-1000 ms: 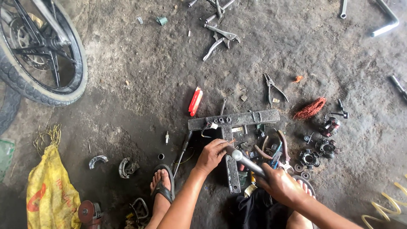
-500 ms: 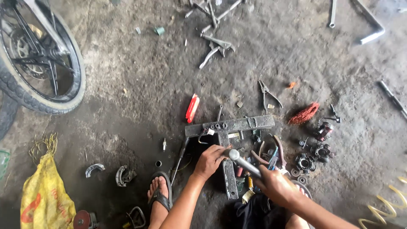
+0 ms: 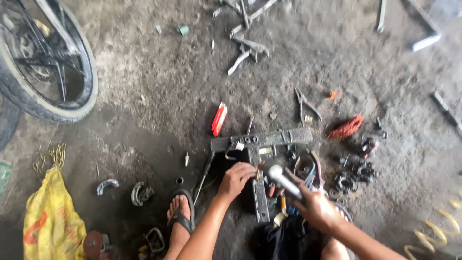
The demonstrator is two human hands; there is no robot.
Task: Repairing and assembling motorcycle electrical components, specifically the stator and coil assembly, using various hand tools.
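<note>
The right hand (image 3: 317, 208) grips a short metal-headed hammer (image 3: 284, 180), its head raised just above the dark T-shaped steel bar (image 3: 260, 144) lying on the dirt floor (image 3: 159, 91). The left hand (image 3: 237, 178) pinches a small part, too small to identify, against the bar's stem. Best to keep those fingers low and beside the strike point, and tap squarely. Beyond lie a red-handled tool (image 3: 219, 118), grey pliers (image 3: 303, 102), an orange cord coil (image 3: 346, 127) and a spoked motorcycle wheel (image 3: 45, 62).

Repair workshop, oily dirt floor (image 3: 159, 96), motorcycle wheel (image 3: 45, 62), scattered pliers (image 3: 303, 102), bearings (image 3: 353, 175), metal parts (image 3: 245, 50)
</note>
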